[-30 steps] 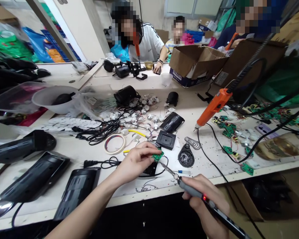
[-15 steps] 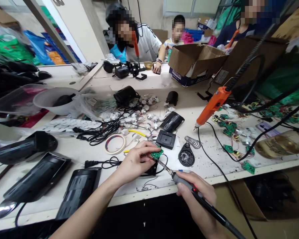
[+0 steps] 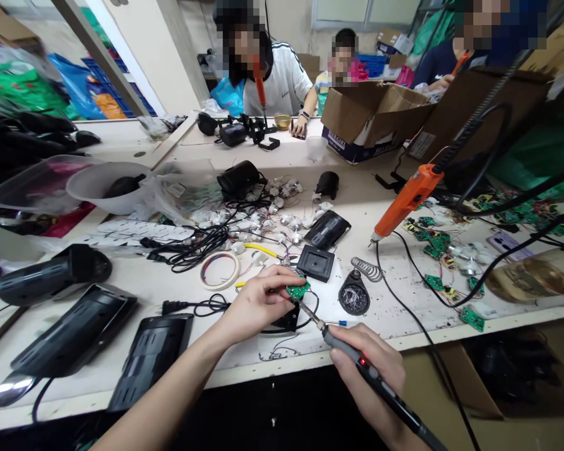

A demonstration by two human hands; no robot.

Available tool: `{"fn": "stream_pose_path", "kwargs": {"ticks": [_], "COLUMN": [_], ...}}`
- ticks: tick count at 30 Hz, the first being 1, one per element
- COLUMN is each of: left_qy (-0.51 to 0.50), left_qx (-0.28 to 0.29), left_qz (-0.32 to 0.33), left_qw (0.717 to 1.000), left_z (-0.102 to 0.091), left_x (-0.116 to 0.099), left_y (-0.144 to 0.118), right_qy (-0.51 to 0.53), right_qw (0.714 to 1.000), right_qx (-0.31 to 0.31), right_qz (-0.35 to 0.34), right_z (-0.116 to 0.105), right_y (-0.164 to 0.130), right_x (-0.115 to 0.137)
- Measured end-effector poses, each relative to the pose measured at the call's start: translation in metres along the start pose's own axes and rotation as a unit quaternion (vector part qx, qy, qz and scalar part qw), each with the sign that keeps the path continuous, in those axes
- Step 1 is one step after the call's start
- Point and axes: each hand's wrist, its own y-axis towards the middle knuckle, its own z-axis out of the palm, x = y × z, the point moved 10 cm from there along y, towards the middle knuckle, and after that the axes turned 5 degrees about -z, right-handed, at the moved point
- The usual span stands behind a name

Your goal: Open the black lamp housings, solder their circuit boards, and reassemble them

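At the near edge of the bench, right hand (image 3: 369, 369) wrapped around a grey-handled soldering iron (image 3: 357, 360), red light lit on its barrel, tip slanted up-left and meeting the lower edge of a small green circuit board (image 3: 297, 290). Left hand (image 3: 258, 300) pinches that board between thumb and fingertips, raised slightly above a small black part (image 3: 286, 319) on the white worktop (image 3: 178, 294); thin wires trail from the board. Judgement: the joint wants a steady board and a brief touch of the tip, left fingers kept back from the heated end, wrist braced near the bench edge so the tip does not skate across neighbouring pads. Whether solder is being fed cannot be told. Just right of the board, a round iron stand (image 3: 353, 296) with a coiled spring holder (image 3: 366, 268). Left along the bench, three black housings (image 3: 75, 329) lying flat, a plug lead between them and the hands. Mid-bench: roll of tape (image 3: 219, 270), tangle of black cables, scattered small motors, a square black plate (image 3: 315, 262). An orange powered screwdriver (image 3: 407, 200) hangs on a coiled cord over loose green boards on the right. Far side: an open cardboard box (image 3: 371, 119), a white bowl (image 3: 106, 186) on the left, and three other people seated at the opposite edge, one holding another orange tool. Room behind crowded with bags and crates.
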Motion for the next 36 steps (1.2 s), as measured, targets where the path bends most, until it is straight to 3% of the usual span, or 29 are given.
{"fn": "stream_pose_path", "kwargs": {"ticks": [13, 21, 29, 36], "left_qy": [-0.028, -0.023, -0.023, -0.026], "left_qx": [0.004, 0.013, 0.043, 0.044], "left_qz": [-0.026, -0.028, -0.022, -0.027], "left_qw": [0.999, 0.999, 0.999, 0.998], "left_z": [-0.002, -0.001, 0.002, 0.002], "left_x": [0.005, 0.007, 0.007, 0.008], "left_y": [0.002, 0.003, 0.004, 0.005], "right_qy": [-0.010, -0.010, 0.029, 0.117], "right_qw": [0.997, 0.998, 0.999, 0.981], "right_qx": [0.021, 0.010, 0.002, -0.098], "right_qz": [-0.070, -0.066, 0.019, 0.119], "right_z": [0.007, 0.006, -0.001, -0.023], "right_y": [0.000, 0.001, 0.005, -0.016], "right_x": [0.015, 0.012, -0.007, -0.037]}}
